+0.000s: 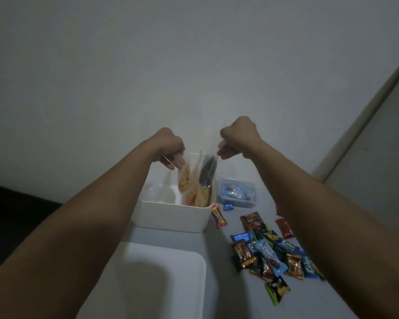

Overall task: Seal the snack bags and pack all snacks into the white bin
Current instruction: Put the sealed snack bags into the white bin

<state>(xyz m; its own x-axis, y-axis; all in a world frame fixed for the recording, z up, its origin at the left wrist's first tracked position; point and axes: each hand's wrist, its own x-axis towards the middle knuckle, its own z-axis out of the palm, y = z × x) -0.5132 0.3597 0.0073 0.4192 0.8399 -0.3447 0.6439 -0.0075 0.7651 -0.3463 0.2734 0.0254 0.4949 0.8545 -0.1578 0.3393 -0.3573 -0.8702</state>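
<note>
My left hand (pixel 168 146) and my right hand (pixel 237 137) are raised above the white bin (pixel 171 217), each pinching a top corner of a clear snack bag (pixel 194 171). Yellow-brown snacks and something dark show through the clear plastic, and the lower part of it hangs inside the bin, among more clear bags of pale snacks. Whether the dark item lies in the held bag or in one behind it, I cannot tell. Several small wrapped candies (pixel 267 249) in blue, brown, red and green wrappers lie loose on the table to the right of the bin.
A clear plastic box (pixel 237 192) with blue-wrapped snacks sits behind the candies, right of the bin. A second white container (pixel 171 272) stands in the near foreground. A pale wall rises right behind the table; the area at left is dark.
</note>
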